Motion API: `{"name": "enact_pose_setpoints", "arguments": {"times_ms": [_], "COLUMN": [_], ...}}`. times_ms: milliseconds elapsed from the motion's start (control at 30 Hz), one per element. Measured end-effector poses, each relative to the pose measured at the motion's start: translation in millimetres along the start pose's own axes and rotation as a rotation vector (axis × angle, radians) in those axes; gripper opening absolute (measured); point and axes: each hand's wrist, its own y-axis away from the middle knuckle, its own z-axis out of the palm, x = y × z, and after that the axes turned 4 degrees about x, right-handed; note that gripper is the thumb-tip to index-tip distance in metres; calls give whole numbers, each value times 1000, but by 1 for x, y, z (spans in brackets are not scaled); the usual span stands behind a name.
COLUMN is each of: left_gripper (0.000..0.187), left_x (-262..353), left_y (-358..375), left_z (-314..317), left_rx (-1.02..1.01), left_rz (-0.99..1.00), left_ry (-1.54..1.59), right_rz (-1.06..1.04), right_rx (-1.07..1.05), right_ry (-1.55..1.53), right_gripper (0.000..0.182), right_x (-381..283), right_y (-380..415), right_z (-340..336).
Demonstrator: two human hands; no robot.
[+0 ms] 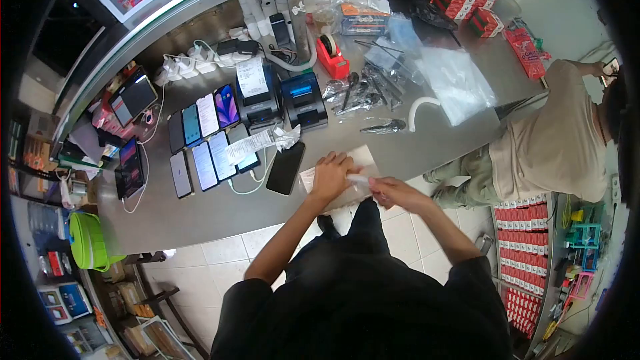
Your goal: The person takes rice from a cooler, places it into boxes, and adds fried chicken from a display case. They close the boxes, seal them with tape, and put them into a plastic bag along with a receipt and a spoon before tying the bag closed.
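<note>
At the table's front edge my left hand (pixel 331 175) is curled over a flat, pale paper or plastic sheet (pixel 363 155) that hangs slightly past the edge. A short white thing (pixel 358 179), perhaps a rolled or folded strip, juts out between my two hands. My right hand (pixel 393 193) is closed with its fingertips pinched at the right end of that white thing. What lies under my left palm is hidden. Just left of the sheet lies a black phone (pixel 286 168), and a crumpled receipt (pixel 287 137) is above it.
Several phones (pixel 205 162) lie in rows at left, beside two receipt printers (pixel 303 99). A red tape dispenser (pixel 331 57), plastic-wrapped utensils (pixel 383 127) and clear bags (pixel 457 83) are farther back. A person (pixel 547 133) stands at right. A green bin (pixel 87 243) is at lower left.
</note>
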Motion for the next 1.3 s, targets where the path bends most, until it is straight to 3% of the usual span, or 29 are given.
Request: {"name": "enact_pose_setpoints", "arguments": {"times_ms": [67, 133, 167, 233, 267, 300, 333, 400, 433, 500, 600, 733, 800, 900, 1033, 1100, 1233, 1300], "left_gripper": [16, 17, 19, 20, 21, 24, 24, 33, 38, 37, 29, 23, 21, 16, 17, 18, 23, 29], "left_x": [22, 32, 33, 41, 65, 78, 74, 67, 58, 43, 52, 52, 41, 33, 27, 28, 29, 22], "left_y": [14, 24, 26, 4, -23, -41, -61, -106, -117, -120, -106, -91, -80, -65, -60, -61, -60, -59], "left_z": [-23, -38, -45, -77, -116, -136, -136, -132, -115, -109, -105, -85, -73, -74, -79, -81, -77, -66], "left_rx": [12, -35, -77, -5, -34, -63, -56, -356, -228, -178, -175, -121, -96, -94, 19, 30, -13, -88], "left_rz": [140, 113, 87, 160, 31, -107, -105, -319, -212, 11, -155, -36, -12, 0, 134, 175, 79, -104], "left_ry": [-141, -128, -117, 0, 177, 368, 360, 592, 594, 431, 172, 102, 80, 60, 184, 263, 396, 540], "right_rz": [-41, -536, -539, -791, -818, -1118, -1410, -773, -728, -740, -733, -696, -605, -455, -436, -343, -229, -281], "right_rx": [-18, 131, 135, 281, 292, 493, 695, 992, 1022, 915, 715, 603, 299, 284, 205, 171, 153, -73], "right_ry": [-20, 1000, 990, 1153, 1149, 1078, 977, 547, 220, -408, -869, -979, -1014, -829, -751, -952, -1049, -1146], "right_gripper": [31, 24, 24, 17, 17, 13, 11, 10, 10, 12, 14, 16, 13, 20, 17, 14, 11, 10], "right_x": [-14, -51, -62, -84, -97, -108, -110, -75, -63, -37, -18, -11, -12, -23, -30, -38, -41, -27], "right_y": [13, 36, 43, 45, 31, 14, -1, -60, -79, -103, -107, -104, -92, -73, -64, -53, -33, -36], "right_z": [-7, -13, -12, -15, -30, -44, -52, -31, -13, 44, 112, 133, 127, 113, 104, 104, 95, 82]}}
